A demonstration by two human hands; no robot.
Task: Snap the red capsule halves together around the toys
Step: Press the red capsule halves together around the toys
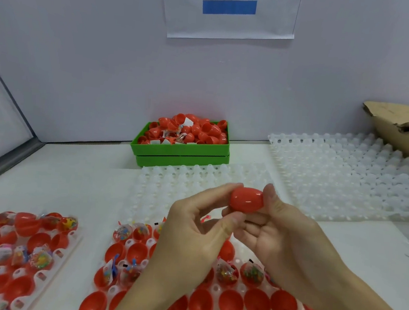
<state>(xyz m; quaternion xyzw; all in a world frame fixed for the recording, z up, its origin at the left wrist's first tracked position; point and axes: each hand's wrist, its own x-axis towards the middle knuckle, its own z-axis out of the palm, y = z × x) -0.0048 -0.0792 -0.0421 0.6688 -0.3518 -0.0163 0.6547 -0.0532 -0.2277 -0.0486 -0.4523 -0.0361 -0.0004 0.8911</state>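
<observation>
Now I hold the red capsule above the counter, my left hand pinching its left end and my right hand curled round the right. Opposed like this, my fingers can squeeze both halves shut. Open halves holding toys wait in the near tray.

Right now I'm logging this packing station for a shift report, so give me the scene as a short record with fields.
held item: closed red capsule, above the trays
left hand: pinches the capsule's left end
right hand: grips its right end
near tray: open red halves, some holding bagged toys
left tray: more halves and toys
green bin: at the wall, heaped with red halves
empty trays: clear, behind the hands and to the right
cardboard: far right
</observation>
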